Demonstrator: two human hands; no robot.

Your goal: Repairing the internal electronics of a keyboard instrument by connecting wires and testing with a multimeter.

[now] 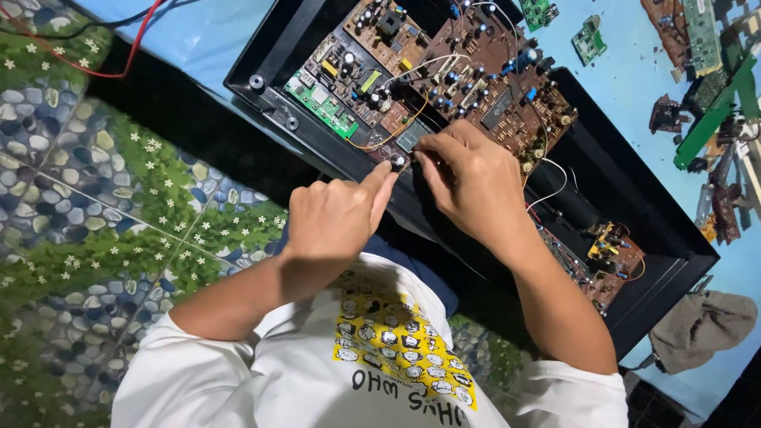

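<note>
With the black chassis (273, 59) already open and its brown circuit boards (483, 87) exposed, the left hand (337, 218) and right hand (472, 182), fingers narrowed, pinch a small front-edge knob (399, 161), boards not yet lifted out.

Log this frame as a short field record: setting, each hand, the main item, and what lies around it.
setting: blue work surface beside a floral pebble-pattern floor
main item: open black chassis holding brown circuit boards and a green board
left hand: fingertips on a small knob at the chassis front edge
right hand: fingers pinched beside the same knob
surroundings: loose board scraps, grey cloth, red wire
</note>
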